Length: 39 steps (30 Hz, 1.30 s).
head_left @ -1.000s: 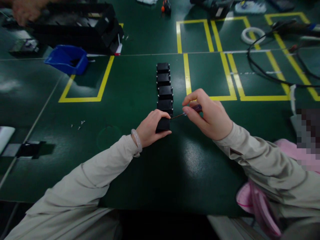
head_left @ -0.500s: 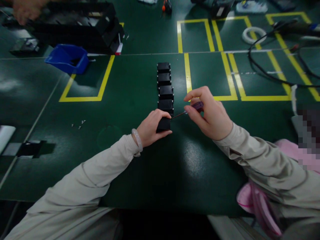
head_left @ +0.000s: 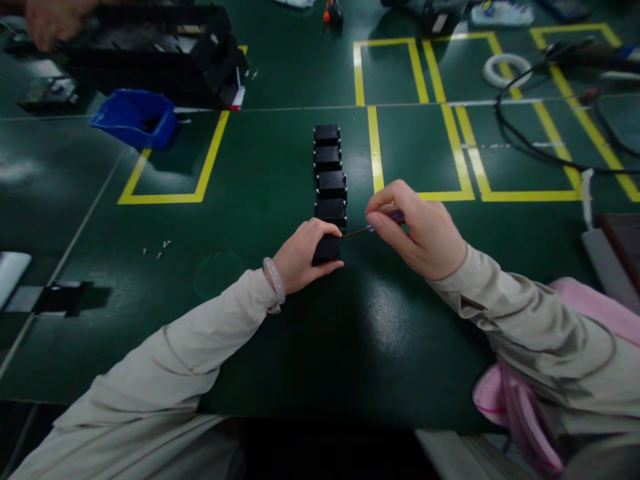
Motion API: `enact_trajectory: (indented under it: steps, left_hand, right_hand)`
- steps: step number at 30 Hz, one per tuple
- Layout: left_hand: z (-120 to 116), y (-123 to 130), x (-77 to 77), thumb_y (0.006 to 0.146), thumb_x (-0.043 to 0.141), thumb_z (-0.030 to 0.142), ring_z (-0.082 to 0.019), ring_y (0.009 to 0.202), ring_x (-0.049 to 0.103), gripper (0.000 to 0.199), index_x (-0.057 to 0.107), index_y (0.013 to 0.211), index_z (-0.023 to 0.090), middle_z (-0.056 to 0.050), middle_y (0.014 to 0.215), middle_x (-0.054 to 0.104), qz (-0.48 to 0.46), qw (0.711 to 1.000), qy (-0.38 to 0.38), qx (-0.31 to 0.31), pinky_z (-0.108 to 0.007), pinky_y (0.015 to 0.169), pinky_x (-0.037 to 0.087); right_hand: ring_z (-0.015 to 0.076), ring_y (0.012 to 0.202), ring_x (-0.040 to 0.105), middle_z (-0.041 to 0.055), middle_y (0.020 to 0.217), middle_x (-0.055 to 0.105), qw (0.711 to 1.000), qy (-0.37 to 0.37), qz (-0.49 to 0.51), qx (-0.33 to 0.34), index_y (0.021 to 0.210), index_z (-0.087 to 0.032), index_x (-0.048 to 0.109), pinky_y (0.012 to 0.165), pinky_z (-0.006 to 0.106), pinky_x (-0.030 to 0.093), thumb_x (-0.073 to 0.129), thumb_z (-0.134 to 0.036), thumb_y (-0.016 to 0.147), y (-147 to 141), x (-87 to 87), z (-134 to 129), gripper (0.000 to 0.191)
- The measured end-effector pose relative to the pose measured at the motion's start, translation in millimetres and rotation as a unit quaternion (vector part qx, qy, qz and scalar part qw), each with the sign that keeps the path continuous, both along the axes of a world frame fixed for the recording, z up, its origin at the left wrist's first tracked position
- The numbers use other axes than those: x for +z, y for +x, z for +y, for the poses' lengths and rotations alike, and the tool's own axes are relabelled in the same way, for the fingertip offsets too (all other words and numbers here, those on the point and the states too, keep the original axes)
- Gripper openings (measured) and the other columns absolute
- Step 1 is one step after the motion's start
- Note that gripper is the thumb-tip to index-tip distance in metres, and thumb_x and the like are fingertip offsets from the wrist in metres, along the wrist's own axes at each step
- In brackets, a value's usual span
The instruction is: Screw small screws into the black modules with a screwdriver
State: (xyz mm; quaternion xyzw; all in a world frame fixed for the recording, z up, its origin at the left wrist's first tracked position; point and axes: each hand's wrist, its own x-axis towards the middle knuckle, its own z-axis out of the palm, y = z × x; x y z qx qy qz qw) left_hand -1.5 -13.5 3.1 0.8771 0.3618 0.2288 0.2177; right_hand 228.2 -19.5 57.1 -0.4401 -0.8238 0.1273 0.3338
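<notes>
My left hand [head_left: 304, 257] grips a small black block [head_left: 327, 249] between thumb and fingers on the green table [head_left: 300, 353]. From the right, my right hand [head_left: 420, 230] holds a screwdriver [head_left: 397, 217] by its purple handle, and the shaft reaches the block's right side near my left fingertip. How the tip meets the block is too small to make out. Beyond the held block, several similar black blocks [head_left: 331, 181] stand in a row leading away, with small shiny screws at their sides. A few loose screws [head_left: 159, 255] lie to the left.
A blue bin [head_left: 135, 120] sits at the upper left beside a large black case [head_left: 150, 60], where another person's hand [head_left: 53, 23] shows. Yellow tape marks the table. At the upper right are a white ring [head_left: 507, 71] and a black cable [head_left: 520, 137].
The fingers of my right hand have closed in around the screwdriver handle, with the index finger nearer the thumb. My left hand and the block have stayed in place.
</notes>
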Motion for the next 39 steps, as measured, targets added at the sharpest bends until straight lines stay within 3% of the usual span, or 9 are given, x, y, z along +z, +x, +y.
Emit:
enact_trajectory:
  steps: [3,8,15,21,27,34,39]
  left_hand:
    - [-0.4,0.0,0.4,0.084,0.070,0.030,-0.023,0.103,0.058,0.037,0.050,0.113,0.018,-0.008,0.111,0.059,0.001,1.000,-0.003,0.003,-0.038,0.091,0.048]
    - [-0.7,0.2,1.2,0.084,0.069,0.030,-0.024,0.105,0.058,0.037,0.049,0.113,0.018,-0.008,0.112,0.059,0.004,1.000,-0.008,0.004,-0.039,0.091,0.048]
    - [-0.8,0.1,1.5,0.085,0.069,0.030,-0.024,0.105,0.057,0.037,0.049,0.114,0.018,-0.008,0.113,0.059,0.002,1.000,-0.010,0.003,-0.038,0.092,0.047]
    - [-0.6,0.2,1.1,0.085,0.069,0.030,-0.023,0.105,0.057,0.037,0.049,0.114,0.018,-0.008,0.113,0.059,0.004,1.000,-0.013,0.005,-0.038,0.092,0.047]
    - [-0.3,0.3,1.2,0.084,0.070,0.030,-0.023,0.105,0.057,0.038,0.049,0.114,0.018,-0.008,0.113,0.059,0.001,1.000,-0.010,0.004,-0.039,0.092,0.047]
    - [-0.7,0.7,2.0,0.085,0.069,0.031,-0.024,0.106,0.058,0.037,0.050,0.113,0.019,-0.008,0.113,0.059,0.006,1.000,-0.017,0.009,-0.040,0.092,0.048]
    - [-0.3,0.6,1.5,0.085,0.069,0.031,-0.024,0.105,0.058,0.037,0.050,0.113,0.019,-0.008,0.113,0.059,0.004,1.000,-0.013,0.007,-0.040,0.092,0.048]
  right_hand:
    - [0.0139,0.059,0.061,0.0002,0.071,0.062,1.000,0.000,-0.007,-0.007,0.095,-0.020,0.057,0.056,0.026,0.044,0.046,-0.028,0.093,0.2,0.2,0.3,0.014]
    - [0.0146,0.065,0.063,0.0014,0.079,0.065,1.000,-0.003,0.014,-0.011,0.107,-0.019,0.056,0.062,0.028,0.049,0.045,-0.022,0.092,-0.9,-0.9,0.3,0.019]
    - [0.0142,0.060,0.061,0.0004,0.071,0.062,1.000,-0.009,-0.009,-0.010,0.093,-0.020,0.058,0.056,0.026,0.045,0.048,-0.028,0.093,-0.6,0.8,0.1,0.012]
    - [0.0148,0.064,0.064,0.0014,0.078,0.064,1.000,-0.001,0.016,-0.010,0.105,-0.019,0.056,0.059,0.027,0.047,0.047,-0.022,0.091,-1.4,-1.0,0.6,0.017]
    - [0.0131,0.058,0.060,-0.0014,0.068,0.060,1.000,-0.003,-0.001,-0.007,0.092,-0.021,0.057,0.054,0.025,0.043,0.048,-0.028,0.093,0.3,0.0,0.6,0.012]
    - [0.0139,0.062,0.062,0.0004,0.078,0.065,1.000,-0.010,0.023,-0.011,0.109,-0.020,0.056,0.061,0.027,0.047,0.046,-0.023,0.091,-0.4,-1.5,0.1,0.021]
    - [0.0141,0.060,0.061,-0.0006,0.071,0.062,1.000,-0.013,-0.006,-0.014,0.096,-0.021,0.059,0.057,0.026,0.045,0.048,-0.030,0.093,0.6,0.0,0.1,0.014]
